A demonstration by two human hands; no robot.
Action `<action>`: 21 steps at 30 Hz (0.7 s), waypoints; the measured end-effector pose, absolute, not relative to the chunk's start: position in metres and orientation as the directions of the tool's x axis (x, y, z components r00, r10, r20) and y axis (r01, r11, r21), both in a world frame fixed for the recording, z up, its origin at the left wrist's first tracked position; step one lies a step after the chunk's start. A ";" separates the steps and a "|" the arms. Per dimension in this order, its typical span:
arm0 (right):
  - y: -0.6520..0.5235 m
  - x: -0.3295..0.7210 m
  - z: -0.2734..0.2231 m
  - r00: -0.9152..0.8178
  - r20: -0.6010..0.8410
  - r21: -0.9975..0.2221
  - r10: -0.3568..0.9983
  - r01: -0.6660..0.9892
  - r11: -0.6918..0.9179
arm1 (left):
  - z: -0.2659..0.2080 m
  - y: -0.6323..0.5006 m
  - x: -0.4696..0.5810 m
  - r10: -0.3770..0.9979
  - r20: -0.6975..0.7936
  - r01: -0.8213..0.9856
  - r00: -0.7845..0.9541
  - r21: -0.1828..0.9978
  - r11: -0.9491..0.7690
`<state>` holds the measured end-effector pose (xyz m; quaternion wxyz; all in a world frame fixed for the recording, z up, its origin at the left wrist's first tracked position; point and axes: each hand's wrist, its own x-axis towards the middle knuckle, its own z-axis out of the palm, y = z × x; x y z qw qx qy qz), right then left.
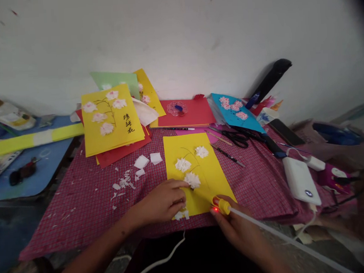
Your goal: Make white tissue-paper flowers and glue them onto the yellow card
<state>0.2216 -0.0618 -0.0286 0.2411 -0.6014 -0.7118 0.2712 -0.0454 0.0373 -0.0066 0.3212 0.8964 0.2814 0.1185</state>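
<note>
A yellow card (209, 172) with thin drawn stems lies in front of me. Three white paper flowers (201, 151) sit on it. The index finger of my left hand (169, 199) reaches out and touches the lowest paper flower (192, 180); the other fingers are loosely bent. In my right hand (234, 218) is a yellow hot glue gun (223, 205) with a red light on, its nozzle pointing towards that flower. A long whitish glue stick (279, 231) runs out of its back. White paper petals (181, 214) lie at the card's lower edge, near my left hand.
Paper scraps (123, 182) and small white squares (141, 161) lie left of the card. Yellow flower cards (109, 121) are stacked behind. Scissors (240, 138), a pen (228, 155) and a blue card (241, 111) lie right. A white power bank (301, 180) with cables is far right.
</note>
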 end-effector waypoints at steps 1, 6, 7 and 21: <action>-0.061 0.220 -0.029 -0.156 0.025 -0.670 0.987 0.730 0.132 | -0.007 0.037 -0.046 0.579 0.033 0.426 0.815 0.643 -0.637; -0.058 0.214 -0.028 -0.148 0.060 -0.640 0.987 0.753 0.152 | -0.011 0.038 -0.048 0.573 0.054 0.414 0.818 0.637 -0.651; -0.058 0.213 -0.028 -0.154 0.059 -0.633 0.986 0.759 0.156 | -0.011 0.038 -0.048 0.570 0.059 0.411 0.819 0.634 -0.655; -0.060 0.201 -0.023 -0.143 0.170 -0.526 0.975 0.824 0.212 | -0.014 0.039 -0.050 0.553 0.107 0.377 0.826 0.624 -0.684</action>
